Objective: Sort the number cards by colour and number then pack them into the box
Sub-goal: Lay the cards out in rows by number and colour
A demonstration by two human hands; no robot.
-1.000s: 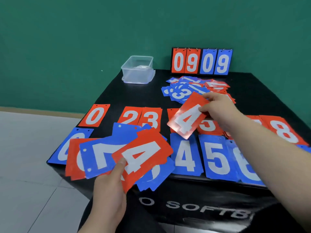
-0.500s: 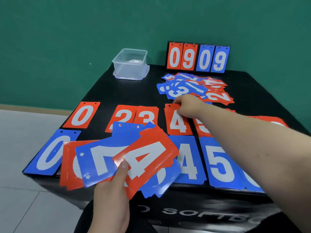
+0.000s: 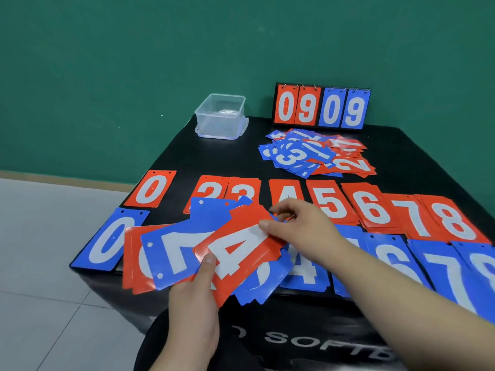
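In the head view, the sorting is well advanced but the packing has not begun. On the black surface (image 3: 214,156) a red row (image 3: 329,202) lies in order: 0, 2, 3, 4, 5, 6, 7, 8, some of them as small stacks. I see no red 1. Nearer to the person is a blue row (image 3: 308,271), where 0, 4, 6, 7 and 8 can be read; the rest is hidden under the arms.

The left hand (image 3: 192,311) grasps a fan of cards (image 3: 171,250), red and blue mixed, with its thumb pressed on top. The right hand (image 3: 297,226) pinches the far edge of the red 4 card (image 3: 235,253), the top card of this fan, probably to carry it to the red 4 stack.

Much is left: the fan, and a loose heap (image 3: 316,153) of mixed cards in front of the flip stand (image 3: 321,107). The clear box (image 3: 219,116) stands at the far left corner, and no coloured card shows in it.
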